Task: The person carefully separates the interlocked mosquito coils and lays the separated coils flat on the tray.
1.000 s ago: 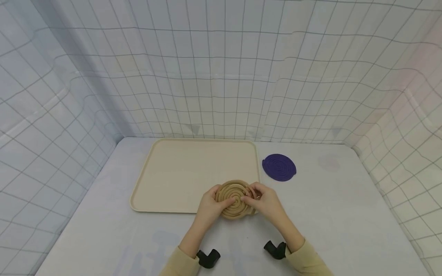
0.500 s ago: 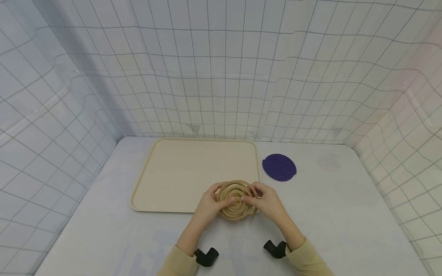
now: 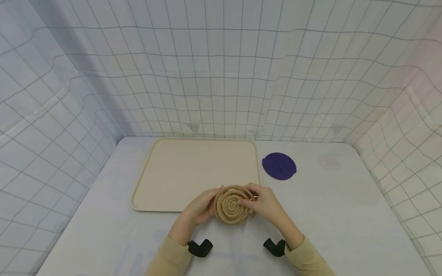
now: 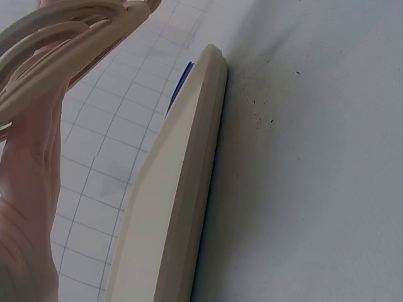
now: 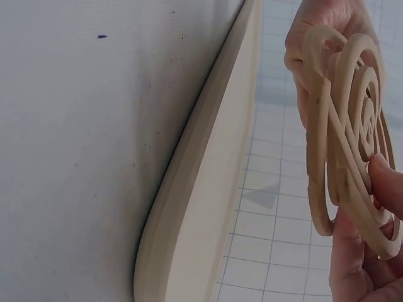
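A tan spiral coil (image 3: 232, 207) of clay-like rope is held up between both hands, over the front right corner of the cream tray (image 3: 193, 172). My left hand (image 3: 203, 207) holds its left edge, with fingers reaching behind it. My right hand (image 3: 264, 203) pinches its right side, thumb on the front near the centre and fingers behind. In the right wrist view the coil (image 5: 346, 135) is tilted, its loops standing apart in places and one blunt end hanging out. The left wrist view shows part of the coil (image 4: 69, 60) above the left palm.
A flat purple spiral coil (image 3: 279, 166) lies on the white table (image 3: 331, 199), right of the tray. Gridded white curtains (image 3: 238, 76) enclose the table at the back and sides. Black wrist mounts (image 3: 200, 248) stick out from both sleeves. Small dark specks dot the tabletop.
My left thumb has come off the coil's front, and the left hand has shifted left and down. The coil has moved slightly left and down. My right hand keeps its pinch.
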